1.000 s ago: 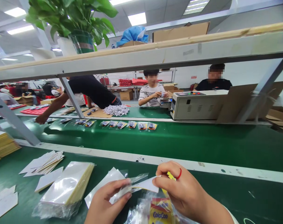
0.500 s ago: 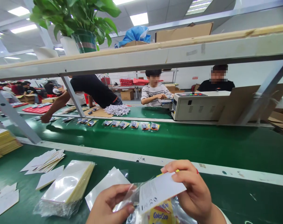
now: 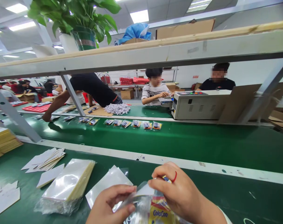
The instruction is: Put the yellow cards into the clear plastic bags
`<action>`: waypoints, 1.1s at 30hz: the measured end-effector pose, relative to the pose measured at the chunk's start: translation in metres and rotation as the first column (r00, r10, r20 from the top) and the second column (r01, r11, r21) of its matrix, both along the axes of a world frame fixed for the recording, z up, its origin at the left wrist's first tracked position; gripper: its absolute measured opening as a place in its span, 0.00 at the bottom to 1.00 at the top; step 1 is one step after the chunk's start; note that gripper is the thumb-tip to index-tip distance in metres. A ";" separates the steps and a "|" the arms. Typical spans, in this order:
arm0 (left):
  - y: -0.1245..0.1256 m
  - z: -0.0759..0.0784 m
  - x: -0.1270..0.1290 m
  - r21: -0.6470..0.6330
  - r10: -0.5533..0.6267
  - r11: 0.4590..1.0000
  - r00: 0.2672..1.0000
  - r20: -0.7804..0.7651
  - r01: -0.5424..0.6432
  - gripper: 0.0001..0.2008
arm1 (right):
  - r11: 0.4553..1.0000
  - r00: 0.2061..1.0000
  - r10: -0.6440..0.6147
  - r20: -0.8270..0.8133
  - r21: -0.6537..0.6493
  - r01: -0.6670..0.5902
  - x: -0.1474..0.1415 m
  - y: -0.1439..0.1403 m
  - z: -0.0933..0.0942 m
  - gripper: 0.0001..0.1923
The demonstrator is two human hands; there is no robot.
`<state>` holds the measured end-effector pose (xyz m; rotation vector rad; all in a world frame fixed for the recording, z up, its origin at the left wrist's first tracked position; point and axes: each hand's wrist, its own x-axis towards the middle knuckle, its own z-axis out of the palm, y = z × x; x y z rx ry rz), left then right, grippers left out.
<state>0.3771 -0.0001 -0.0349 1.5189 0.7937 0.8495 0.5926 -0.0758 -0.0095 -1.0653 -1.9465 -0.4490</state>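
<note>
My left hand point(image 3: 108, 203) pinches the edge of a clear plastic bag point(image 3: 138, 202) at the bottom middle of the view. My right hand point(image 3: 178, 194), with a red band on one finger, grips a white card point(image 3: 144, 189) that sits partly inside the bag's mouth. Under both hands lies a yellow ColaCao packet point(image 3: 158, 211) among more clear wrappers. A loose clear bag point(image 3: 108, 183) lies flat just left of my left hand.
A stack of bagged yellow-edged sheets point(image 3: 68, 183) and loose white cards point(image 3: 44, 159) lie to the left. Small packed items point(image 3: 134, 123) ride the green conveyor belt point(image 3: 202, 143). A grey machine point(image 3: 197, 104) stands beyond. Across the belt, people work; one reaches an arm point(image 3: 57, 107) down.
The white card, held up flat half a second ago, has gone down into the bag's mouth. Both hands have dropped lower. The packed items on the belt have drifted right.
</note>
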 end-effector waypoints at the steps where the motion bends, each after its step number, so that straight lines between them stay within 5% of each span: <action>1: 0.000 0.000 0.001 0.001 0.008 1.000 1.000 -0.011 -0.008 0.16 | 1.000 0.999 0.024 -0.025 0.004 -0.023 -0.004 0.000 -0.002 0.15; 5: 0.002 -0.005 0.001 -0.008 0.071 0.997 0.997 -0.024 -0.071 0.17 | 0.995 0.983 0.104 -0.154 0.025 -0.101 -0.022 0.003 -0.016 0.15; 8: 0.006 -0.009 -0.002 0.114 0.103 0.989 0.989 -0.105 -0.091 0.13 | 0.996 0.971 0.072 -0.227 -0.028 -0.080 -0.029 0.004 -0.029 0.11; 11: 0.010 -0.009 -0.003 0.272 0.043 0.962 0.975 -0.219 0.019 0.14 | 0.995 0.961 0.045 -0.273 -0.078 -0.069 -0.031 0.005 -0.035 0.11; 15: 0.009 -0.004 0.001 0.291 -0.089 0.938 0.941 -0.326 0.189 0.12 | 0.992 0.949 0.070 -0.308 -0.075 -0.098 -0.030 0.006 -0.036 0.14; 21: 0.006 -0.008 0.006 0.240 0.057 0.971 0.983 -0.173 -0.014 0.04 | 0.999 0.975 0.017 -0.223 -0.035 -0.025 -0.027 0.004 -0.034 0.14; 29: 0.013 -0.019 0.004 0.281 0.073 0.960 0.979 -0.192 -0.017 0.07 | 0.995 0.979 -0.067 0.191 0.085 0.051 -0.024 0.001 -0.017 0.11; 33: 0.012 -0.021 0.005 0.179 0.095 0.981 0.987 -0.129 -0.071 0.11 | 0.990 1.000 0.024 -0.009 -0.136 -0.025 -0.021 0.001 -0.021 0.19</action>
